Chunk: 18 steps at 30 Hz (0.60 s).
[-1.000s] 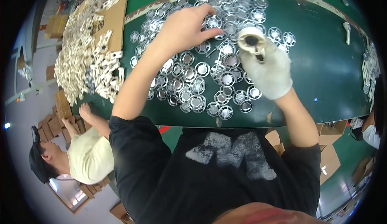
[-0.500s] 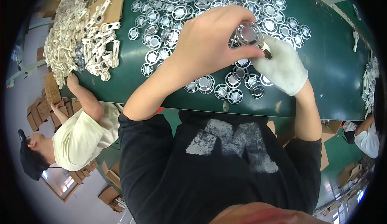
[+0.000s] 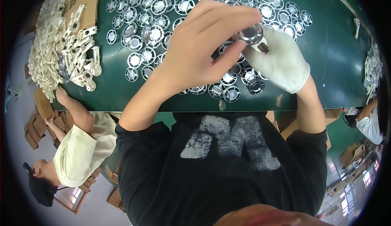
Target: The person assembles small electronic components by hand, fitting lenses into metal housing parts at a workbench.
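Observation:
My bare left hand [image 3: 203, 43] curves its fingers and thumb around a small round disc [image 3: 249, 33] with a shiny rim and dark centre. Beneath that disc shows the end of a cream-white plastic piece [image 3: 260, 47] with a brown slot. It rests in my right hand [image 3: 281, 59], which wears a white glove and is closed around it; most of the piece is hidden. Whether the disc is joined to the piece I cannot tell. Under and beyond both hands, many silver spoked discs [image 3: 159, 6] lie spread over the green table [image 3: 330, 63].
A heap of cream-white plastic arms [image 3: 61, 39] lies at the left beside a cardboard sheet [image 3: 88, 4]. A person [image 3: 77, 148] in a pale shirt works there. More white parts [image 3: 372, 71] and another person [image 3: 368, 124] are at the far right. Cardboard boxes [image 3: 36, 130] stand on the floor.
The disc between my hands has tilted and shifted slightly left, over the white piece. My left thumb has drawn back to the left. The view has swung a little.

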Motion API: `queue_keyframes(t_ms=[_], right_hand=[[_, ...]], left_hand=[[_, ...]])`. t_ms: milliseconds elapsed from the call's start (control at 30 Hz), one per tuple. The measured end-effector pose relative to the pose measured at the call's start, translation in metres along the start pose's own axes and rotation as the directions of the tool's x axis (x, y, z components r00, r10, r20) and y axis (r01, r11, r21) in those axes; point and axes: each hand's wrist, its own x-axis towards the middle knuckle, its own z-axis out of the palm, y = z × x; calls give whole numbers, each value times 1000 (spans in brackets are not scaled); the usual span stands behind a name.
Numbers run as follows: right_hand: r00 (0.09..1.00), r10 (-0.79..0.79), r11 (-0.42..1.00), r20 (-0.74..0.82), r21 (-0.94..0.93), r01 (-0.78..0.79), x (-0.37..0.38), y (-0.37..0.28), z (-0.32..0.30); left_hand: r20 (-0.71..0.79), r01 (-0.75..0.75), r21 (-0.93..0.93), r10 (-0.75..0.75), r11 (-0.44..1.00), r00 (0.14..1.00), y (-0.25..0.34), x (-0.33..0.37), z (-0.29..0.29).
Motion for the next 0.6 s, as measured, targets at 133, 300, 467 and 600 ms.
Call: queue_keyframes(t_ms=[133, 300, 467, 600], right_hand=[[979, -192, 981, -73, 28, 194, -5, 7, 6], [999, -30, 999, 10, -10, 30, -6, -3, -1], [995, -92, 994, 41, 54, 90, -8, 3, -1], [995, -87, 977, 42, 201, 77, -9, 0, -3]], left_hand=[[14, 110, -119, -109, 987, 994, 7, -5, 7], [15, 10, -36, -10, 999, 1000, -6, 1, 1], [-14, 17, -81, -18, 997, 1000, -4, -1, 5], [-4, 120, -154, -123, 981, 992, 2, 0, 8]])
